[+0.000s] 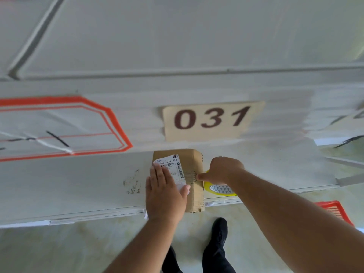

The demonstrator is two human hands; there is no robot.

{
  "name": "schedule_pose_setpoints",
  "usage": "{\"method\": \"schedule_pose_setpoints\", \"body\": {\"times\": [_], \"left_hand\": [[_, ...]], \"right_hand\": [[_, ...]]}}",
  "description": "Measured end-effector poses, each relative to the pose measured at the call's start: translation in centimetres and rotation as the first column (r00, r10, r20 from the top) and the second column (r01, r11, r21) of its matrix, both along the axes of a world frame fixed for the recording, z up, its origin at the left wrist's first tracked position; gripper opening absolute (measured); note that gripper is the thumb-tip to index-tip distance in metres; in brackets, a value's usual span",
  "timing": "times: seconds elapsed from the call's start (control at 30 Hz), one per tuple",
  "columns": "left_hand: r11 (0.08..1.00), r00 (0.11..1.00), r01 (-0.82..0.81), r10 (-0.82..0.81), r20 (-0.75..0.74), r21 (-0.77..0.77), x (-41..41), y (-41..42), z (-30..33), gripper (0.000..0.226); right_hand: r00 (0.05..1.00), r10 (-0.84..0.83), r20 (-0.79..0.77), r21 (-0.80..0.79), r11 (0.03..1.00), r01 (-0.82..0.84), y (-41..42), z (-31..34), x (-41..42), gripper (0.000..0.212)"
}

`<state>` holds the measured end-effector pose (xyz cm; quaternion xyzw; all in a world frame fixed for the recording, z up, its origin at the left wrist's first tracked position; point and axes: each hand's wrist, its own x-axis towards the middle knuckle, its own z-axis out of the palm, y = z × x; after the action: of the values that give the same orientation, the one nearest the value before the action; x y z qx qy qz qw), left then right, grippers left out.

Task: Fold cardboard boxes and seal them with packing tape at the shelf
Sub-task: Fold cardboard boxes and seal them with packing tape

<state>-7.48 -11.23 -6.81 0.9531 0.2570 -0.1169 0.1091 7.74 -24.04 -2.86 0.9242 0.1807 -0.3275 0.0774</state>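
A small brown cardboard box (192,160) lies on the white shelf board (78,184), with a white shipping label (173,164) on its top. My left hand (165,192) presses flat on the box and the label, fingers straight. My right hand (222,171) grips a yellow roll of packing tape (220,189) just right of the box, thumb against the box's right side. A strip of clear tape crosses the box near my thumb.
A tan plate marked 031 (212,120) is fixed on the shelf above. An orange-outlined sheet (59,125) lies at left. A red plastic basket (334,211) stands on the floor at right. My black shoes (218,235) are below the shelf edge.
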Motion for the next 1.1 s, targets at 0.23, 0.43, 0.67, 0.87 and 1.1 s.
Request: {"method": "schedule_pose_setpoints", "body": {"times": [0.23,0.43,0.67,0.87,1.1], "left_hand": [[0.999,0.987,-0.005,-0.003,-0.162,-0.053,-0.2,-2.4,-0.7,0.129],[0.986,0.996,-0.082,0.078,-0.031,-0.146,-0.9,-0.8,1.0,0.120],[0.518,0.917,-0.205,0.398,0.022,-0.830,-3.3,5.4,-0.4,0.079],[0.699,0.882,-0.193,0.432,0.191,-0.689,-3.8,5.6,1.8,0.079],[0.923,0.954,-0.232,0.277,0.111,-0.308,-2.8,3.4,2.4,0.142]], "right_hand": [[1.000,-0.001,-0.017,0.042,0.999,0.001,-0.3,-0.8,-0.1,0.064],[0.999,0.011,-0.052,0.102,0.995,-0.006,-0.7,1.8,0.0,0.070],[0.970,-0.020,-0.241,0.451,0.883,0.130,2.3,7.4,0.0,0.064],[0.983,0.032,-0.183,0.461,0.886,0.057,8.7,7.4,-1.7,0.064],[0.994,0.056,-0.098,0.380,0.925,-0.015,12.1,7.5,-2.9,0.062]]}}
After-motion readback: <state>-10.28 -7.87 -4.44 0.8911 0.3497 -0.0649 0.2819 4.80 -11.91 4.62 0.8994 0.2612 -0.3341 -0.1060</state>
